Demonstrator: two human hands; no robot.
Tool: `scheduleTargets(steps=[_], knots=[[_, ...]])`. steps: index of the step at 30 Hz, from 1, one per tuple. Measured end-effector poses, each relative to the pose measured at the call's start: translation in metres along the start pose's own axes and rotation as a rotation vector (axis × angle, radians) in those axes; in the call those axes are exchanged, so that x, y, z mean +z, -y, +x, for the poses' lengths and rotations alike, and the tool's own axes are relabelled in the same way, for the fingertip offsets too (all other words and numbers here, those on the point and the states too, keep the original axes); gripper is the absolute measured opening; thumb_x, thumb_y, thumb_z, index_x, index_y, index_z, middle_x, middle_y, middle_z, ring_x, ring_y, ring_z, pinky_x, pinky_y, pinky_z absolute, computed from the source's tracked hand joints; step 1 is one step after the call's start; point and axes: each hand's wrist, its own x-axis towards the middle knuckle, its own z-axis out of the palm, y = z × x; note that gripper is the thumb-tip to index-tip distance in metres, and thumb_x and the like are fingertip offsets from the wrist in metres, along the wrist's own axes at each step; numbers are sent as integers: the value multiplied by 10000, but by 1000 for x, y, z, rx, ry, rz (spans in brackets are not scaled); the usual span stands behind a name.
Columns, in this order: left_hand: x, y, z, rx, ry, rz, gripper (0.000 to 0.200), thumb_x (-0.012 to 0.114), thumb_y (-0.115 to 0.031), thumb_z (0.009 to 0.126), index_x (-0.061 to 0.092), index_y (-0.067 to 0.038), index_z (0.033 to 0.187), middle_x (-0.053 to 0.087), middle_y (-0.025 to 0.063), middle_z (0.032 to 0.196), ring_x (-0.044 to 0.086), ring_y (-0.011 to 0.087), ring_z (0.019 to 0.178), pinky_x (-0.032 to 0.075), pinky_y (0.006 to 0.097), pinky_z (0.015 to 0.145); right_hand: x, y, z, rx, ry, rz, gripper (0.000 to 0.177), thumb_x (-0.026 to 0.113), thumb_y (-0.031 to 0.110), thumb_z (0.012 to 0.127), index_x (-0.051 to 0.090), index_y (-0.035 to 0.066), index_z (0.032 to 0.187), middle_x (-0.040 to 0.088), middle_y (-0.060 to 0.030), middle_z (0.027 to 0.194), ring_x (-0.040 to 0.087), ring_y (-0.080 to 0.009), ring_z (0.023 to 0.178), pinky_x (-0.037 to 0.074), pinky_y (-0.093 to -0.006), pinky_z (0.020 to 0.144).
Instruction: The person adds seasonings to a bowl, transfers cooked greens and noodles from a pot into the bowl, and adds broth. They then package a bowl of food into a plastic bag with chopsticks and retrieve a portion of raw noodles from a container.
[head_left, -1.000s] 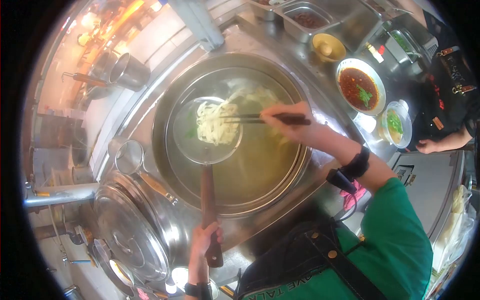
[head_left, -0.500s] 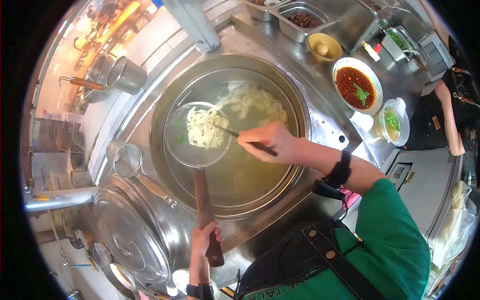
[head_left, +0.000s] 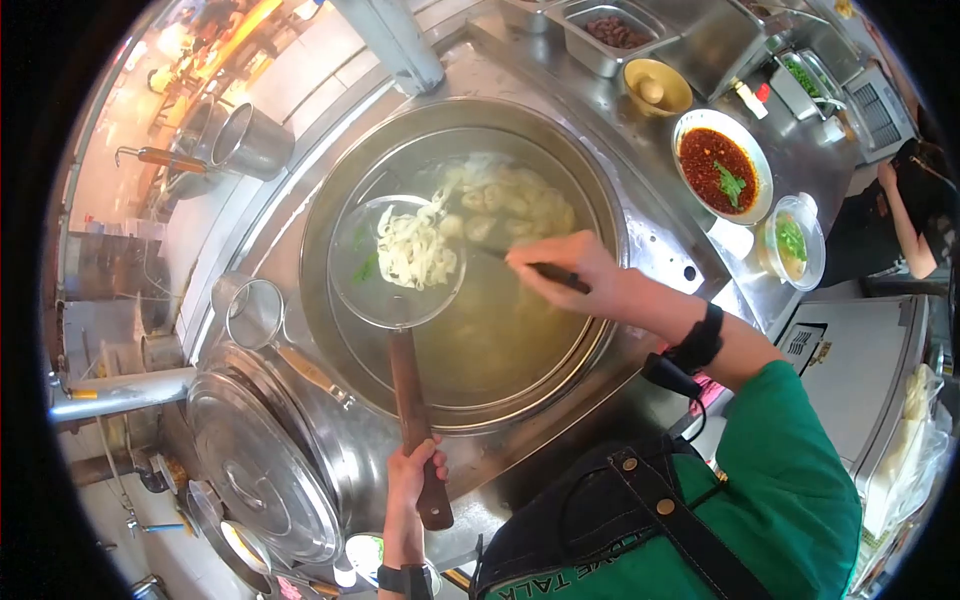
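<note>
There are two hands [head_left: 415, 472] [head_left: 560, 272], one pot [head_left: 318, 290], two strainers [head_left: 398, 302] [head_left: 255, 312], one pair of chopsticks [head_left: 495, 255], one lid [head_left: 265, 450] and three bowls [head_left: 725, 165] [head_left: 657, 88] [head_left: 793, 243].

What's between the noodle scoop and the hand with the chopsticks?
In the head view, only cloudy water and the dark chopsticks, which poke from the right hand toward the strainer. Loose noodles float just beyond.

The big pot [head_left: 600, 190] is brushed metal, dull grey with bright glare along its rim. Inside it, the strainer [head_left: 365, 295] is fine metal mesh. Its handle [head_left: 408, 390] is matt brown wood, darker at the end gripped by the left hand [head_left: 415, 470]. The chopsticks [head_left: 548, 270] in the right hand [head_left: 570, 275] look dark and matt. Left of the pot, the lid [head_left: 265, 450] is polished, mirror-like metal. Right of the pot, the bowl [head_left: 678, 150] is glossy white. Below the pot, the apron [head_left: 580, 530] is dark woven cloth with shiny metal studs [head_left: 622, 463].
</note>
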Motion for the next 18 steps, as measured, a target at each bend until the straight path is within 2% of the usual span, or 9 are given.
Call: scheduleTargets(steps=[4, 6, 7, 9, 13, 16, 18], knots=[[3, -2, -6, -10, -34, -3, 211, 540, -137, 775, 506, 11, 922, 501, 53, 606, 497, 133, 467, 421, 261, 418, -14, 8, 10, -55, 14, -175, 121, 555, -3, 723, 572, 78, 812, 559, -65, 649, 537, -210, 504, 403, -270, 453], [5, -5, -4, -15, -12, 0, 210, 542, -138, 775, 505, 9, 920, 496, 52, 604, 495, 132, 464, 418, 257, 418, 12, 5, 11, -190, -73, 22, 88, 541, -3, 716, 529, 78, 746, 514, -59, 599, 517, -201, 488, 393, -276, 445], [6, -6, -3, -13, -12, 3, 210, 542, -138, 775, 505, 9, 920, 496, 52, 604, 495, 132, 464, 418, 257, 418, 20, 3, 12, -191, -77, 21, 88, 541, -3, 716, 529, 78, 746, 514, -59, 599, 517, -201, 488, 393, -276, 445], [6, -5, -3, -40, -11, -15, 203, 538, -137, 779, 504, 7, 918, 491, 49, 601, 495, 133, 466, 414, 258, 417, 34, -2, 12, -186, 235, -111, 150, 578, 43, 756, 591, 59, 905, 612, -124, 761, 612, -270, 650, 480, -291, 539], [6, -6, -6, -46, 1, -5, 208, 542, -144, 779, 504, 8, 916, 489, 48, 599, 493, 134, 469, 412, 261, 419, 35, -26, 23, -214, 298, -102, 189, 584, 69, 752, 580, 65, 941, 611, -134, 791, 608, -286, 665, 473, -292, 528], [3, -2, -4, -52, 10, -48, 204, 552, -145, 774, 512, 6, 906, 492, 51, 599, 489, 136, 464, 407, 261, 425, 11, -14, 28, -192, 312, -94, 235, 585, 61, 743, 567, 60, 977, 609, -150, 830, 608, -283, 663, 469, -279, 529], [4, -5, -4, -58, -33, -34, 209, 569, -143, 763, 522, 7, 902, 493, 52, 596, 485, 137, 465, 399, 260, 431, 4, -10, 27, -191, 76, -113, 84, 566, 43, 696, 544, 97, 756, 496, -49, 615, 519, -179, 502, 389, -284, 441]])
